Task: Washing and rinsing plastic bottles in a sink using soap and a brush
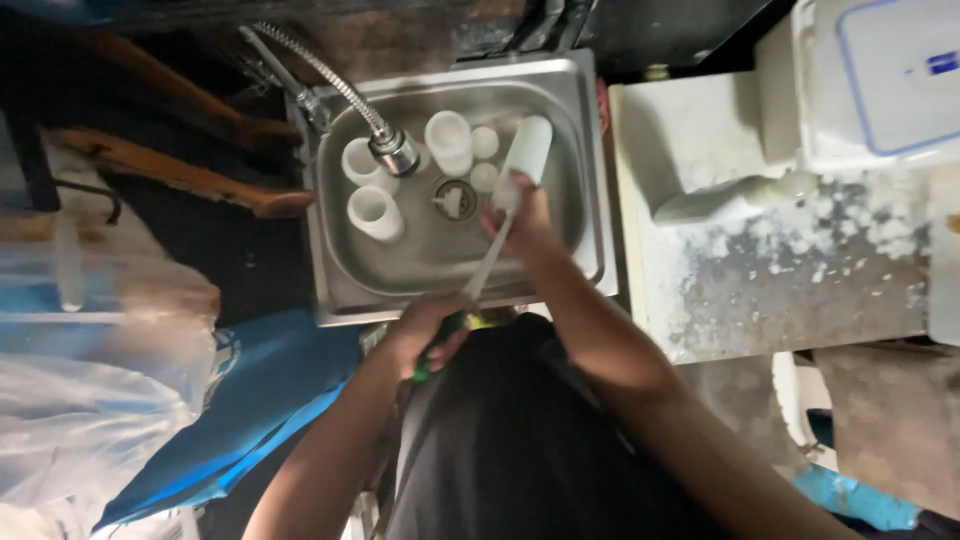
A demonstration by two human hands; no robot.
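Observation:
My right hand (522,215) is over a steel sink (332,290), closed around the lower end of a white cylindrical bottle (531,147). My left hand (428,330) grips the green-tipped handle of a thin bottle brush (484,268) at the sink's near rim. The brush's rod runs up to the bottle's mouth. In the basin stand three white cups (375,212), with two small round white caps (485,177) beside the drain (455,198).
A flexible metal tap hose with a spray head (394,150) hangs over the basin. To the right is a white counter (760,270) speckled with white residue, bearing a lidded white container (880,80). Blue plastic sheeting (250,400) and clear bags (80,410) lie at left.

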